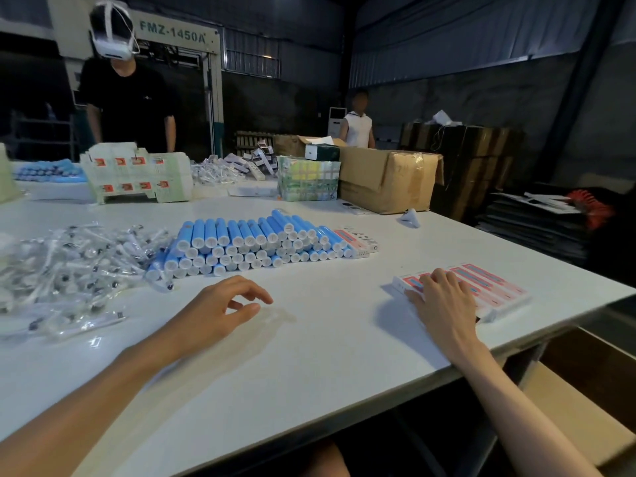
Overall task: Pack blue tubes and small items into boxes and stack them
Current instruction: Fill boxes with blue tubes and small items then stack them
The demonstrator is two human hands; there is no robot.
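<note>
Head: tubes (247,242) on table (327,346) (dim warehouse (447,46))

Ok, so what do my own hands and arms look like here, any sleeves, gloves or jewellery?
The left hand and right hand are bare: no gloves, rings, watch or bracelets. No sleeve shows anywhere up to the frame edge, and no tape or markings are visible.

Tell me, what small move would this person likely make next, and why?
Probably the left hand reaches forward to take one tube from the blue tubes. It holds nothing and hovers just short of that pile, its fingers loosely curled, while the right hand rests on the row of pink boxes near the table's right edge.
</note>
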